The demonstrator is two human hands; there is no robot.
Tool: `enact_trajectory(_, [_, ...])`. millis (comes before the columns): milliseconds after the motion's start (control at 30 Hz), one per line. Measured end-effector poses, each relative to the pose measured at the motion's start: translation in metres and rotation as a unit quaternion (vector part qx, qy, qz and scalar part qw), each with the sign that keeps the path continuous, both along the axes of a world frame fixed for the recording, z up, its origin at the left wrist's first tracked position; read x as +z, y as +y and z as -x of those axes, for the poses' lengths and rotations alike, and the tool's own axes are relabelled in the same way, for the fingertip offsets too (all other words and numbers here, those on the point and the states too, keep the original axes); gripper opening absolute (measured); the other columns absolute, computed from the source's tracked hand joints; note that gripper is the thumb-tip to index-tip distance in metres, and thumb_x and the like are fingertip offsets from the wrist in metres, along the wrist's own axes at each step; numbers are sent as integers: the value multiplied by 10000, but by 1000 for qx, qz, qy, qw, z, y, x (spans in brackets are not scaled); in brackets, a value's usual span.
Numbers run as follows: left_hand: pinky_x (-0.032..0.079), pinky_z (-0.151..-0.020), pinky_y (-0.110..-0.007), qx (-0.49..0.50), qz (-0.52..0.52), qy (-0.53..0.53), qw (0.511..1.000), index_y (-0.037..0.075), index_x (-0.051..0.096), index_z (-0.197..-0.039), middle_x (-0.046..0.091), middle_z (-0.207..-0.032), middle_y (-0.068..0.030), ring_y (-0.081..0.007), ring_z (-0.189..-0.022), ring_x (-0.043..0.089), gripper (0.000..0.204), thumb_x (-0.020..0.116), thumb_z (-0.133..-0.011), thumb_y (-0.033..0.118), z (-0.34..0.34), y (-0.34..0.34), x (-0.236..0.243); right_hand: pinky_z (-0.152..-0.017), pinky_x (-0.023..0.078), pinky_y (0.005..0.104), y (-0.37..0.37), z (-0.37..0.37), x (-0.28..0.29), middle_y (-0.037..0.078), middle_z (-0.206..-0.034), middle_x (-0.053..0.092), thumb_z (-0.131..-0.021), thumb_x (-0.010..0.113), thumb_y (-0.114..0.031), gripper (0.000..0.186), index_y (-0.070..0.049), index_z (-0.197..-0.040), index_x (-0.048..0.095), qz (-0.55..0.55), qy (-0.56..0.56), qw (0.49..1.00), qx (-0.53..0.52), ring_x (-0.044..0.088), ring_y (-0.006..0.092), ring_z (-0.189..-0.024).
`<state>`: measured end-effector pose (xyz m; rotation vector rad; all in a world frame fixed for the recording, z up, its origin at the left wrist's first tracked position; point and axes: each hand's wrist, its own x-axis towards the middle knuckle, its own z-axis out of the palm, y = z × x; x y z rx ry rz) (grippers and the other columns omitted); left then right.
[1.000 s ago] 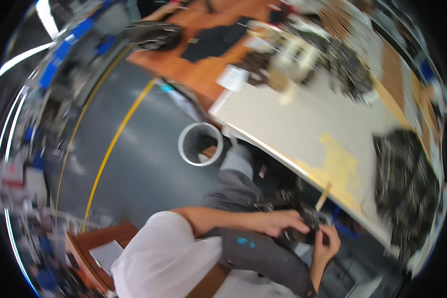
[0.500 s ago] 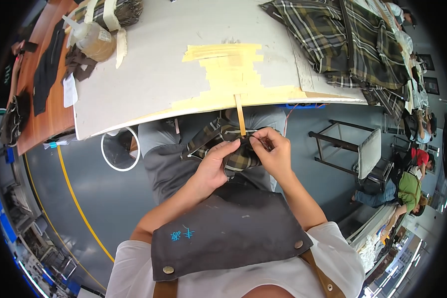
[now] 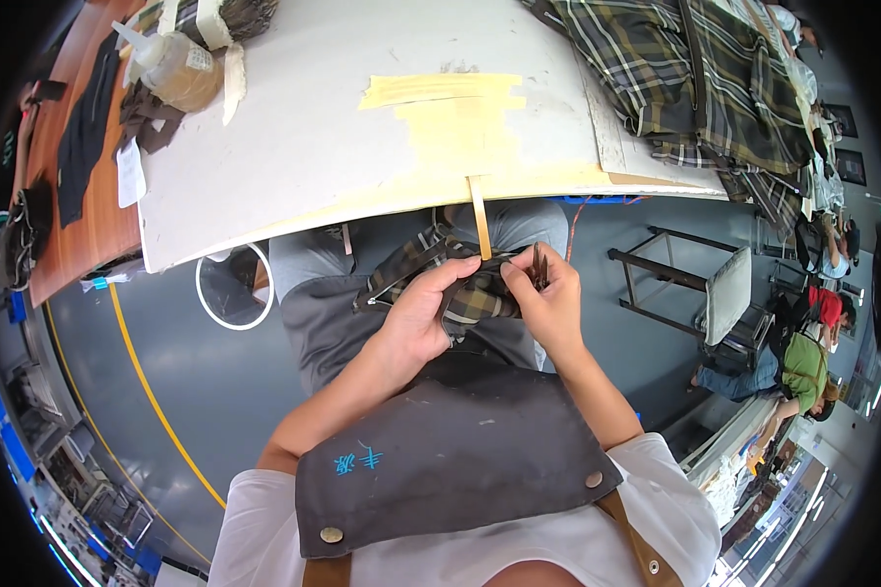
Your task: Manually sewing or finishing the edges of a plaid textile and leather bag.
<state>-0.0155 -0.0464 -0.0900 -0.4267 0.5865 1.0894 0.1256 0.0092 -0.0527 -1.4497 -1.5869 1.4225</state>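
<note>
My left hand (image 3: 423,311) grips olive-and-black plaid fabric (image 3: 485,305) over my lap, its thumb beside the lower end of a narrow wooden strip (image 3: 478,215) that sticks out from the table's front edge. My right hand (image 3: 554,311) is closed on the right part of the same bundle, thumb and fingers pinching a dark band (image 3: 536,264); its exact kind is unclear. Yellow tape (image 3: 450,127) covers part of the pale work table (image 3: 303,117) above the hands. A grey apron (image 3: 450,460) covers my chest.
More plaid fabric (image 3: 695,68) lies at the table's right; a glue bottle (image 3: 179,73) and scraps at its left, beside a wooden table (image 3: 83,245). A round bin (image 3: 233,284) stands left of my legs, a stool (image 3: 680,289) right. Several people (image 3: 803,372) work at far right.
The view has swung round to face the table squarely since the blurred earliest frame. In the last half second my right hand has shifted slightly right, and more dark band shows at its fingers.
</note>
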Motion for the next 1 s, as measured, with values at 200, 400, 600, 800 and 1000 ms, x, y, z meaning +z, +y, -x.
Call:
enact_trajectory(200, [554,-720,-333,20,4,4,1000,-28,562,-993,637,-938,-144,-219,-804,649,204,578,-840,104,5,1,4,-457,316,181,-2,6,6,-38,-569,498,-786,624,-47,130,-10,-704,531,-2,-2,1000,22,398,0,-513])
enact_trajectory(400, [561,-674,-316,33,-15,-12,999,-17,570,-955,638,-914,-135,-208,-766,650,154,581,-838,81,14,12,0,-450,313,183,0,9,-1,-36,-562,497,-780,625,-41,135,-6,-693,528,-14,9,1000,-2,398,4,-502])
enact_trajectory(600, [505,-684,-249,-19,-56,77,995,29,625,-937,652,-889,-65,-139,-774,631,136,608,-841,124,12,11,-6,-453,313,181,-1,5,-2,-33,-566,509,-781,625,-41,134,-4,-694,529,-55,-19,998,6,394,5,-503])
enact_trajectory(800, [479,-666,-246,-2,-104,129,986,68,640,-934,642,-870,-16,-95,-782,595,176,619,-858,226,22,17,-14,-466,327,179,3,20,4,-26,-604,533,-775,659,-47,116,-23,-752,548,-79,-22,996,20,412,6,-530])
enact_trajectory(1000, [454,-702,-222,30,-107,166,980,54,614,-965,628,-890,-11,-82,-795,574,162,584,-880,188,15,31,-13,-530,404,220,11,5,3,9,-636,564,-736,699,-45,127,-9,-804,598,-156,-79,983,50,484,77,-565])
